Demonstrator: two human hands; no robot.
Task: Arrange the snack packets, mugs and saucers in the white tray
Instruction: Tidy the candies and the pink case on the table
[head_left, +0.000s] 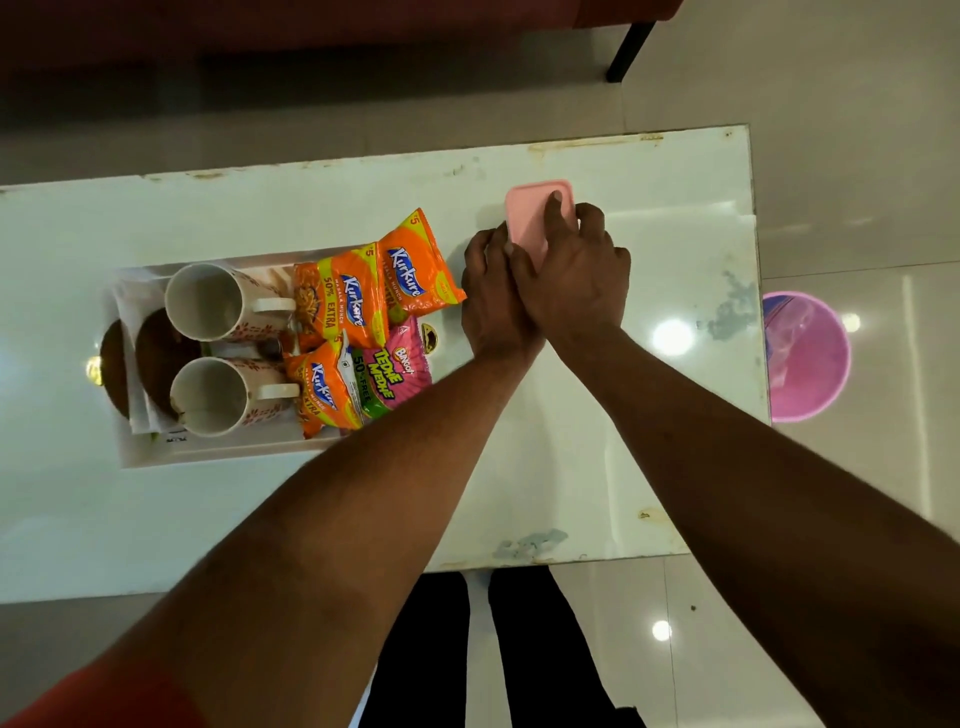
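Note:
The white tray (156, 457) lies on the left of the table. Two white patterned mugs (208, 304) (213, 397) lie on their sides in it, over brown saucers (156, 353). Orange snack packets (343, 296) (415, 260) (322, 389) and a pink one (400, 364) fill the tray's right side, one orange packet overhanging the rim. To the right of the tray both hands are on a pink phone-like case (527, 215). My right hand (571, 270) grips it from above, fingers curled over its far edge. My left hand (491, 291) holds its left edge.
The white table (649, 415) has worn, chipped edges. A pink bucket (805, 358) stands on the tiled floor past the table's right end. A dark red seat with a black leg (628, 49) lies beyond the far edge. My legs show below the near edge.

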